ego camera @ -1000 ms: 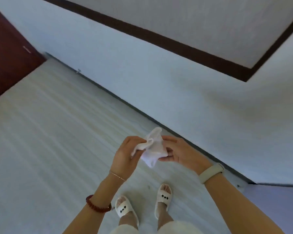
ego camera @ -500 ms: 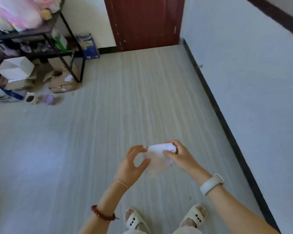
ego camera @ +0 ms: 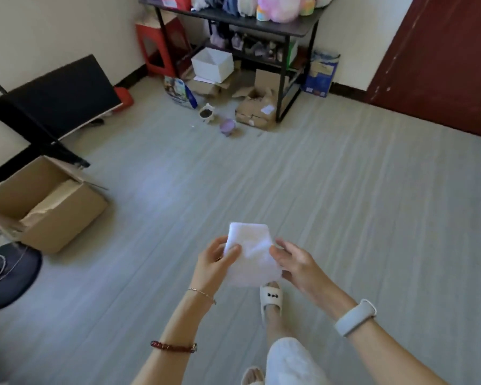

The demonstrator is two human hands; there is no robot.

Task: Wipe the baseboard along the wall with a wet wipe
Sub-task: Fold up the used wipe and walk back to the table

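Both grips pinch the wet wipe (ego camera: 249,252): the left hand (ego camera: 213,266) holds its left edge between thumb and fingers, the right hand (ego camera: 296,263) its right edge. That white wipe hangs spread out above the grey floor (ego camera: 345,204), just over a white slipper (ego camera: 271,297), well apart from the dark baseboard (ego camera: 342,88) beside the red-brown door (ego camera: 442,59).

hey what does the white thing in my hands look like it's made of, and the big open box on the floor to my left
Wet wipe: seems thin, soft nonwoven fabric, matte white; it sags between the left hand and right hand and lets light through its lower part.
Open box: plain brown cardboard, matte, with raised flaps.
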